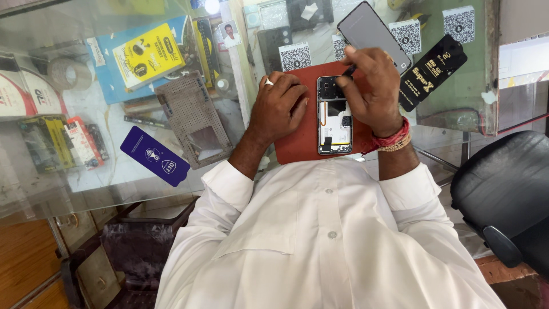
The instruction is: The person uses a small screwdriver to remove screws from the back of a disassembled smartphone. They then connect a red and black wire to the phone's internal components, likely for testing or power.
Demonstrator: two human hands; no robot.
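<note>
I see the opened smartphone with its back removed (pixel 334 116) lying lengthwise on a rust-red rectangular work mat (pixel 303 146) on the glass worktop (pixel 114 177). My left hand (pixel 278 109) presses flat beside it, fingers together, seemingly steadying it, while my right hand (pixel 372 86) pinches a thin dark tool (pixel 349 70) at its top edge. Open mat remains below the phone; a grey phone back cover (pixel 372 31) lies just beyond.

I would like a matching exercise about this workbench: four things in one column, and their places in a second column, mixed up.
Things:
1. opened phone
2. blue card
3. black card
4. tape roll

Places:
A. far end of the glass top, on the left hand's side
B. on the red mat, between both hands
C. beside the right hand
D. near edge of the glass, beside the left hand's forearm

Pairs: 1-B, 2-D, 3-C, 4-A
</note>
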